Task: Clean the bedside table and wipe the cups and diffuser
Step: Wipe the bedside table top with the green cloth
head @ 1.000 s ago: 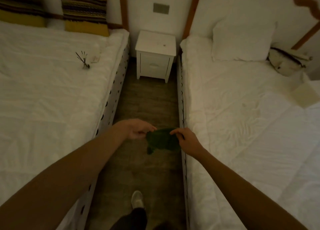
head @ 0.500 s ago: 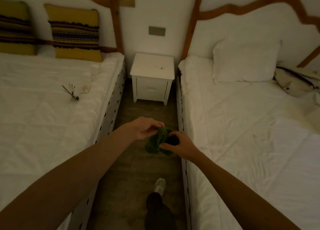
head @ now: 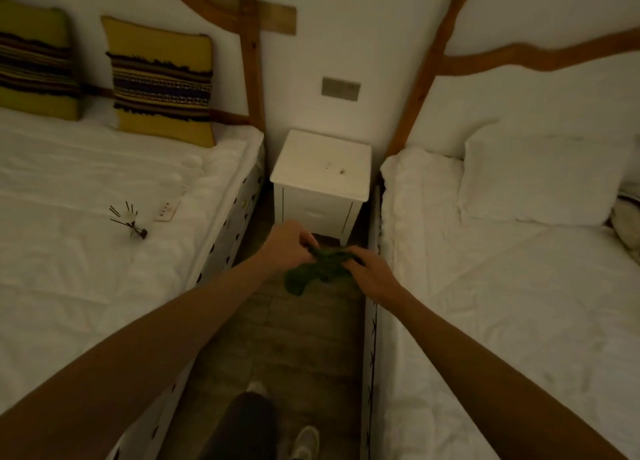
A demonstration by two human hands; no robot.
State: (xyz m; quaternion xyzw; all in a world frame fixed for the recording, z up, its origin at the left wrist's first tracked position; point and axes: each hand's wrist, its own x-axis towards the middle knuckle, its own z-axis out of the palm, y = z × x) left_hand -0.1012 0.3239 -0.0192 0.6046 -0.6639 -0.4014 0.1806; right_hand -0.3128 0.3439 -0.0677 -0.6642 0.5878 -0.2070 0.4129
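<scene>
Dimly lit bedroom, two white-made beds flanking a narrow wood-look floor aisle (head: 304, 349). White bedside table (head: 320, 163) stands at the head of the aisle, at 12 o'clock from the hands, against the wall between the two wooden headboards. Its top carries only a few small dark specks toward the right side; one drawer front is visible below.

Left hand (head: 287, 246) and right hand (head: 372, 272) meet over the aisle just in front of the table's lower edge. Both are closed on a bunched dark green cloth (head: 317, 271): left fingers pinch its upper edge, right fingers clamp the opposite side, and a loose fold hangs down at 7 o'clock from the grip.

Diffuser (head: 133, 222), a small dark object with thin reeds fanned out, lies tipped on the left bed (head: 86, 269) at 9 o'clock from the hands, well apart from the table. Just beside it at 2 o'clock rests a small pale card-like item (head: 168, 211); detail too blurred to identify.

Two striped yellow cushions (head: 161, 79) lean at the left headboard. White pillow (head: 543, 179) sits on the right bed (head: 502, 304). Grey wall plate (head: 340, 88) is above the table.
</scene>
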